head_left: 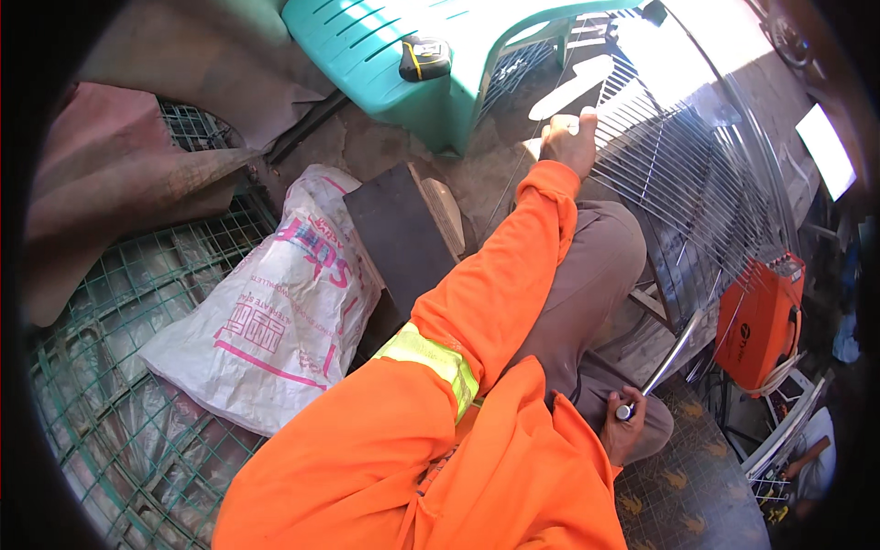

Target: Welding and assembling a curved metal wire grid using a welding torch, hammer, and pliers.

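Wire grille (678,174), silvery, of close parallel rods, lying tilted across the person's knee under bright sun, its near edge gripped by the left hand (570,139) at the end of an orange sleeve. Right hand (625,423), low beside the thigh, fingers closed round the butt of a slim metal rod (667,359) angled up toward the grille. Surroundings: teal plastic chair (403,46) bearing a tape measure (424,58), white printed sack (275,312) on green wire mesh (101,403), orange welding machine (759,321) at right.

bare concrete floor (477,188), harsh sunlight; teal plastic chair (385,46), green wire mesh (119,385), white printed sack (275,312).
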A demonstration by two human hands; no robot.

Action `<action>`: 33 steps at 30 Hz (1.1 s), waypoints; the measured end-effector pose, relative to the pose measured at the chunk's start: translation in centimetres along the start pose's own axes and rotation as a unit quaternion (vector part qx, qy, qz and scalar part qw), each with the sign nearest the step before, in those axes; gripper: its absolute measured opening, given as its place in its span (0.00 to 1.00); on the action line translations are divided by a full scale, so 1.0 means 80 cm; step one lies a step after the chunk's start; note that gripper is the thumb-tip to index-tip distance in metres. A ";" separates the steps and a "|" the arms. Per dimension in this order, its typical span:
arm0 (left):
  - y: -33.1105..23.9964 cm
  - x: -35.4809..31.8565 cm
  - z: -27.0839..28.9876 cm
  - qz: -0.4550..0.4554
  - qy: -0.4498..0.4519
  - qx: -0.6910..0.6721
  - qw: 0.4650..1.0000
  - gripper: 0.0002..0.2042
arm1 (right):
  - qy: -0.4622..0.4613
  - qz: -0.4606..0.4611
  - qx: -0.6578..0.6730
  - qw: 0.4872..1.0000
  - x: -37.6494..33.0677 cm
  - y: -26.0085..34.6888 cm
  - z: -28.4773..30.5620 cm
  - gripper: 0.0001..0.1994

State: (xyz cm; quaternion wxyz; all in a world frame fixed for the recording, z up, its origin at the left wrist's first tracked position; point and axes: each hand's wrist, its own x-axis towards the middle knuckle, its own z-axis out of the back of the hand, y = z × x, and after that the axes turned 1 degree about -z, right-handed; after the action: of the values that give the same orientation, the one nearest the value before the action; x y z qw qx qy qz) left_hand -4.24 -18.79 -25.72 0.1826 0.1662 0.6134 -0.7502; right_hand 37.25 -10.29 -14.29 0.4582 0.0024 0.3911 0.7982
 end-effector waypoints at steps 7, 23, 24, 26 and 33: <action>0.127 -0.099 0.147 0.008 0.347 0.221 0.912 0.21 | -0.064 0.011 -0.039 0.997 -0.016 0.037 0.023 0.10; 0.047 -0.089 0.173 -0.163 0.165 -0.015 0.973 0.12 | -0.367 -0.069 0.364 0.853 -0.109 -0.020 0.066 0.14; 0.027 -0.101 0.163 -0.218 0.122 0.018 0.968 0.12 | -0.409 -0.071 0.386 0.824 -0.113 -0.026 0.072 0.13; 0.003 -0.108 0.159 -0.260 0.104 0.022 0.960 0.14 | -0.451 -0.072 0.412 0.788 -0.124 -0.051 0.085 0.12; -0.033 -0.147 0.127 -0.466 0.090 0.345 0.810 0.27 | -0.386 -0.203 0.394 0.809 -0.142 -0.130 0.082 0.12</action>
State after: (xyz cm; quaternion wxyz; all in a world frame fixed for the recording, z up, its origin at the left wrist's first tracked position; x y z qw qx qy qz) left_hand 4.60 -27.43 -15.93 -0.3137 -0.0206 0.3315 -0.8895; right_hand 53.78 -11.69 -12.22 0.6830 0.4114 0.4542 0.3975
